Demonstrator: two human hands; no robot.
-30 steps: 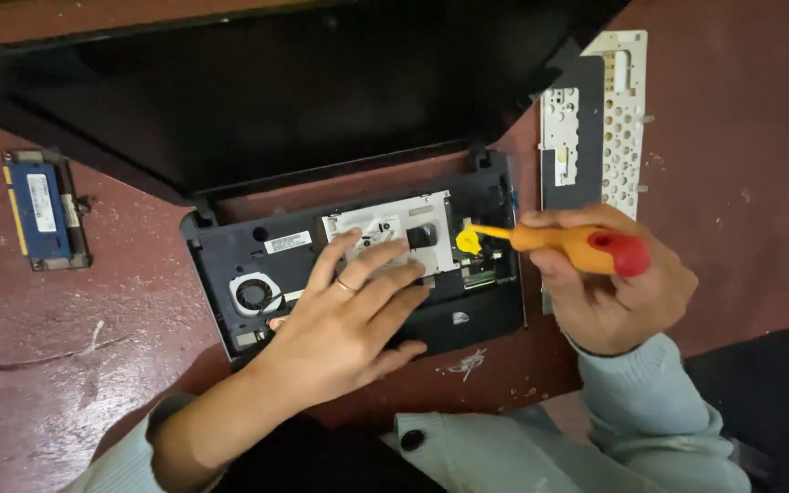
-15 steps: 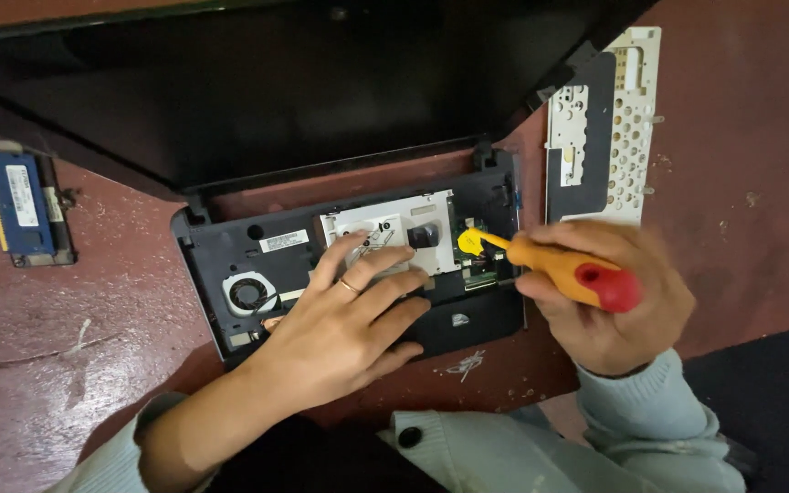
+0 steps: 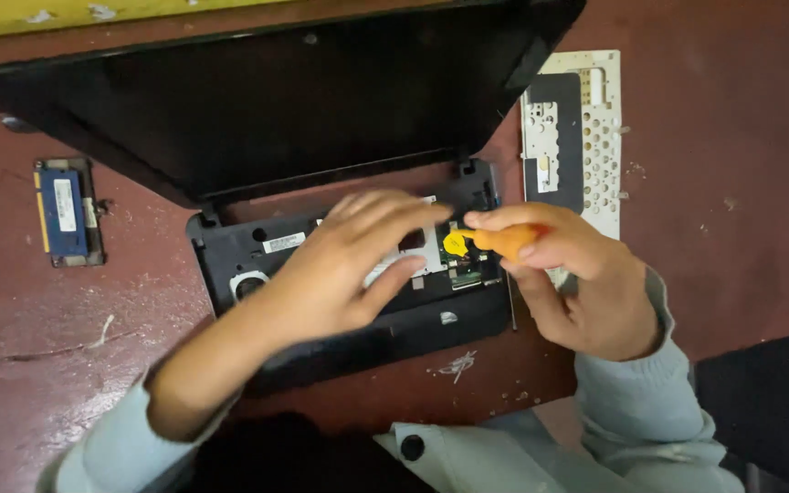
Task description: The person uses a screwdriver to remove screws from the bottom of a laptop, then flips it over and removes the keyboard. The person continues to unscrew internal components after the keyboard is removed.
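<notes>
We see an opened small laptop (image 3: 340, 301) lying on a dark red tabletop (image 3: 741, 228), its keyboard cover off so the inner boards show, and its dark screen lid (image 3: 267, 100) tilted back behind the base. Our left hand (image 3: 340, 274) lies over the middle of the laptop's base with fingers spread and loose, gripping nothing; it is blurred, so we cannot tell whether the fingertips actually touch the metal plate beneath them. Our right hand (image 3: 577, 283) sits at the laptop's right edge, closed around the orange handle of a screwdriver (image 3: 490, 240). The tool's yellow collar points left toward the green circuit board in the base's right part; the tip itself is too small to make out.

Just right of the laptop, beyond the right hand, lies a removed keyboard frame (image 3: 577, 137), pale with many holes and a dark panel. Well to the left of the laptop lies a small blue memory module (image 3: 66, 212).
</notes>
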